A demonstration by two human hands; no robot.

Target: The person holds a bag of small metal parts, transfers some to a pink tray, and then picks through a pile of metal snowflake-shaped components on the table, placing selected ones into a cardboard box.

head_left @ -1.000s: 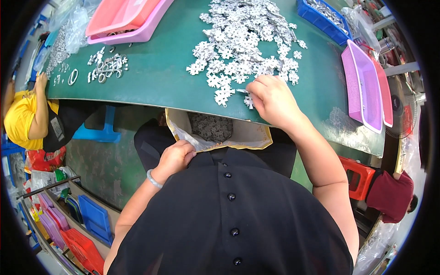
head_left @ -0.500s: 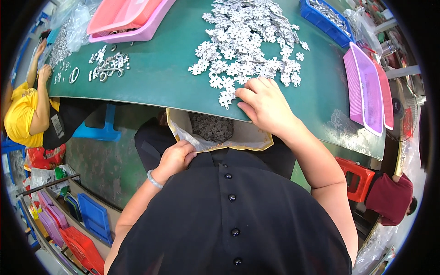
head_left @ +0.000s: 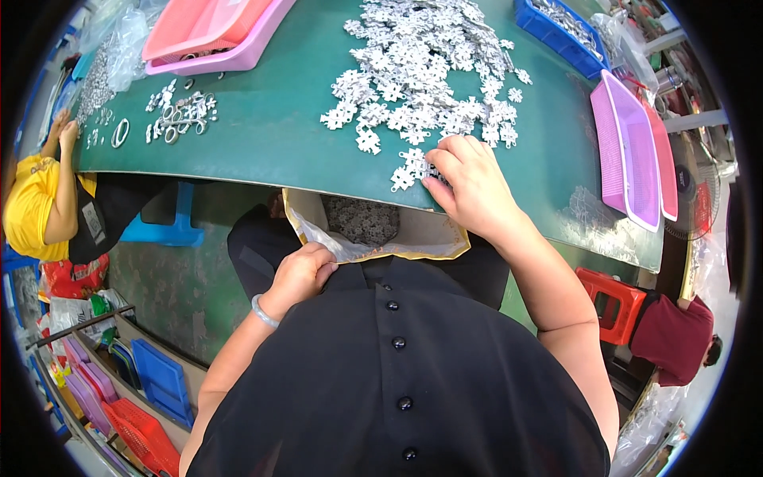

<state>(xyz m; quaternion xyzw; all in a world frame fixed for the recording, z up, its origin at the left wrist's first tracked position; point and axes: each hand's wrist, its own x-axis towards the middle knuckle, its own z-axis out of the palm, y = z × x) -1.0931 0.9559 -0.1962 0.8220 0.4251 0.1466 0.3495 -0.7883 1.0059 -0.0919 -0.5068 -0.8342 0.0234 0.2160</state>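
On the green table a big pile of small silvery cross-shaped metal pieces (head_left: 429,71) spreads toward me. A few loose pieces (head_left: 408,171) lie apart from it near the front edge. My right hand (head_left: 479,184) curls over these, thumb and fingers bent around some of them; its palm hides part of the group. Below the edge, a bag (head_left: 433,238) with a pale lining and yellow rim hangs open at my lap. Many similar, darker-looking pieces (head_left: 362,220) rest inside. My left hand (head_left: 304,273) pinches the bag's near-left rim.
Pink baskets (head_left: 238,60) stand back left, beside scattered rings and small parts (head_left: 187,115). A blue tray (head_left: 560,36) of metal parts and a purple basket (head_left: 628,151) are at the right. A person in yellow (head_left: 44,199) sits far left; another in maroon (head_left: 675,338) is at the right.
The small group of pieces under my right hand now lies separate from the pile, with green tabletop between. My right fingers have bent over more of them. My left hand keeps its grip.
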